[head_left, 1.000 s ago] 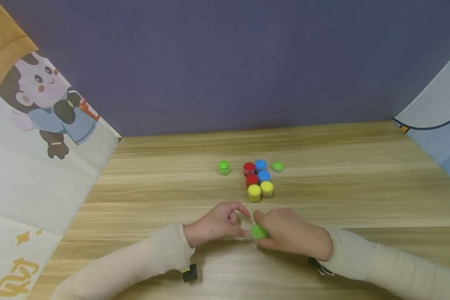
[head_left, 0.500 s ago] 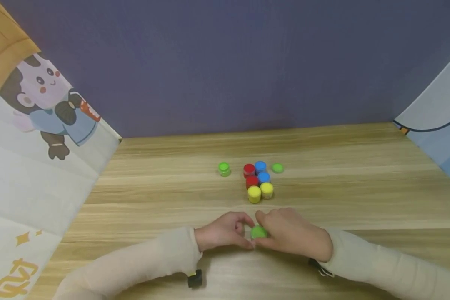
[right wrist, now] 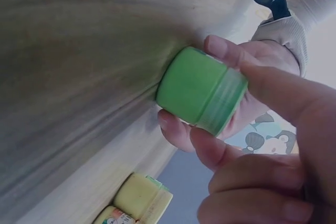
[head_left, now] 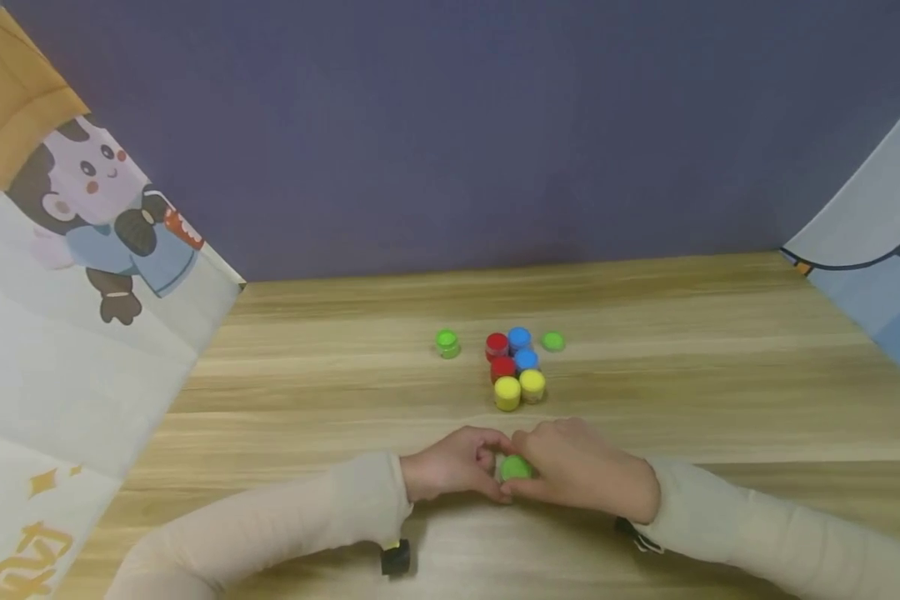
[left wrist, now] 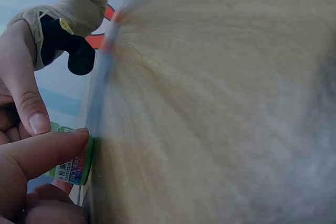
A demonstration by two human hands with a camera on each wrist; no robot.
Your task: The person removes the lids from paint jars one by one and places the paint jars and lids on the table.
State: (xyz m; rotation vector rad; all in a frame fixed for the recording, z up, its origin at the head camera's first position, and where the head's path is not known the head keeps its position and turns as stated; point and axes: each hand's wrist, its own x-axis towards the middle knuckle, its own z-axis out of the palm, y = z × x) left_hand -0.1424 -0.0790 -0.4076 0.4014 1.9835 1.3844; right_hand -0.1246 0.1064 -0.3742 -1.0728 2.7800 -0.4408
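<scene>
A small green paint jar (head_left: 516, 468) stands near the front of the table between my two hands. My left hand (head_left: 457, 464) curves its thumb and index finger round the jar's lower body from the left. On the right, my right hand (head_left: 581, 467) pinches the jar's upper rim at the lid between thumb and index finger, as the right wrist view shows. In that view the jar's green body (right wrist: 191, 85) is close to the table. A printed label (left wrist: 69, 170) shows on the jar's side in the left wrist view.
Beyond the hands stands a cluster of jars: two red (head_left: 497, 345), two blue (head_left: 519, 338), two yellow (head_left: 507, 393). Another green jar (head_left: 447, 343) is left of them, and a flat green lid (head_left: 552, 341) lies to their right. A dark panel (head_left: 495, 142) bounds the table's back.
My left hand has moved right to the jar, and its finger and thumb have closed round it. The right hand has kept its grip. The view has tilted slightly.
</scene>
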